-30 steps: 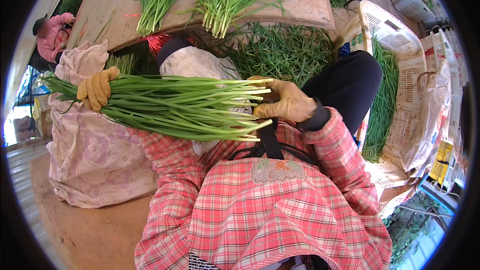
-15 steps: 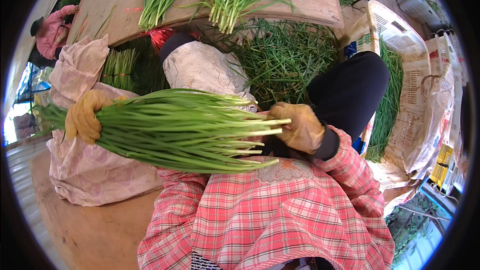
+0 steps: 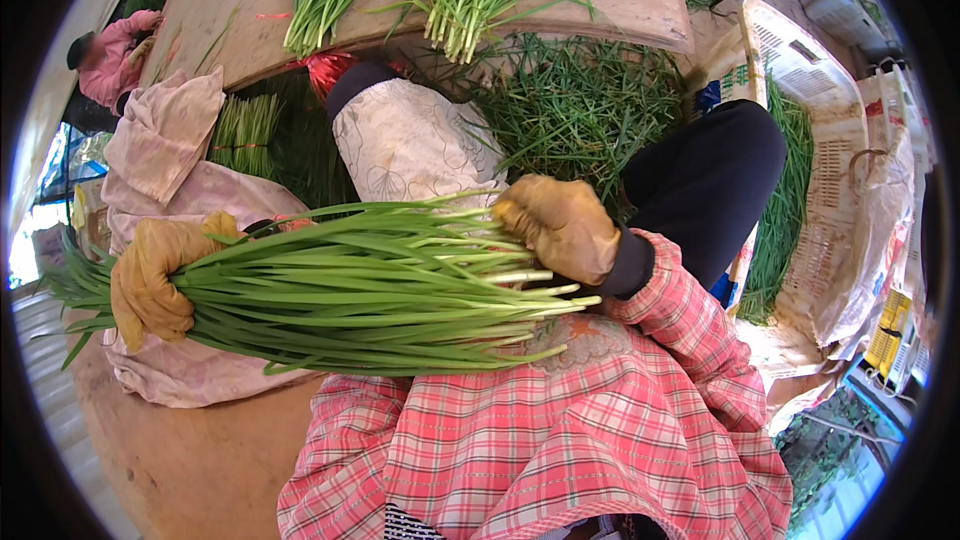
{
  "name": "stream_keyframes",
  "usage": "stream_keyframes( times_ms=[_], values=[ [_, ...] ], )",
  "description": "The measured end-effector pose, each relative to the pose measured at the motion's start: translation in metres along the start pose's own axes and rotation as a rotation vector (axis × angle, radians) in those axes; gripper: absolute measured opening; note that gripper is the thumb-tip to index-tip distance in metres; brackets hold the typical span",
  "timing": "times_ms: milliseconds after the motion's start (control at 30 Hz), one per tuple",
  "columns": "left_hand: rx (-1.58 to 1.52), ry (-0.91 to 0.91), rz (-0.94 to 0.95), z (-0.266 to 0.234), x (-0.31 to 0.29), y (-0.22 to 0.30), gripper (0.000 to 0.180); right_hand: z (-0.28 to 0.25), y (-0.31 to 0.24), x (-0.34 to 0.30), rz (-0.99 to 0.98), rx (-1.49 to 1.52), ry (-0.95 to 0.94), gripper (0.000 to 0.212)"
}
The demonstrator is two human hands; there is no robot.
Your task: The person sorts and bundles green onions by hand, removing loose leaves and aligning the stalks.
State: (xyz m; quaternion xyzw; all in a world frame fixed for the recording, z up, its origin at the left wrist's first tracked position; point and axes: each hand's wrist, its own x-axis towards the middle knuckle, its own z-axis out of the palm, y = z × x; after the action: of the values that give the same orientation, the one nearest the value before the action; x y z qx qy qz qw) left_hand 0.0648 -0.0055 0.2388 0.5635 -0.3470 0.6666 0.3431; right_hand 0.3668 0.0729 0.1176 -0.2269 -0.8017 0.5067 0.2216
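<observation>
A big bunch of garlic chives [image 3: 350,285] lies across my lap, its pale cut ends toward the right and its leafy tips toward the left. My left hand [image 3: 155,280], in a yellowish-brown glove, is closed round the bunch near the leafy tips. At the stem ends, my right hand [image 3: 560,230], gloved alike, has its fingers drawn together on a few stalks along the far edge. Those fingertips partly hide the stalks. The stem ends fan out unevenly below this hand.
Two chive bunches lie on the wooden board [image 3: 600,0] ahead. Loose green trimmings [image 3: 590,105] are heaped between my knees. A white plastic crate [image 3: 825,190] of greens stands at right, a pinkish cloth [image 3: 165,155] at left. Another person [image 3: 110,60] sits far left.
My right hand has moved left and slightly away from me, to the far edge of the stem ends. The bunch and my left hand have shifted slightly left and nearer to me.
</observation>
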Motion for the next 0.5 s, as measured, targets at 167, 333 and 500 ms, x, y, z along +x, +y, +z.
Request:
stream_keyframes(
  times_ms=[167,333,500],
  values=[
    [0.057,0.036,-0.037,-0.005,-0.009,-0.001,0.014,0.000,0.019,-0.010,0.243,0.058,0.304,0.011],
    [0.009,0.014,0.006,-0.003,-0.009,-0.010,0.014,-0.042,0.061,-0.024,0.243,0.145,0.378,0.014],
    [-0.020,0.001,0.042,-0.005,-0.004,-0.021,0.014,-0.036,0.030,0.009,-0.152,0.131,0.121,0.045]
  ],
)
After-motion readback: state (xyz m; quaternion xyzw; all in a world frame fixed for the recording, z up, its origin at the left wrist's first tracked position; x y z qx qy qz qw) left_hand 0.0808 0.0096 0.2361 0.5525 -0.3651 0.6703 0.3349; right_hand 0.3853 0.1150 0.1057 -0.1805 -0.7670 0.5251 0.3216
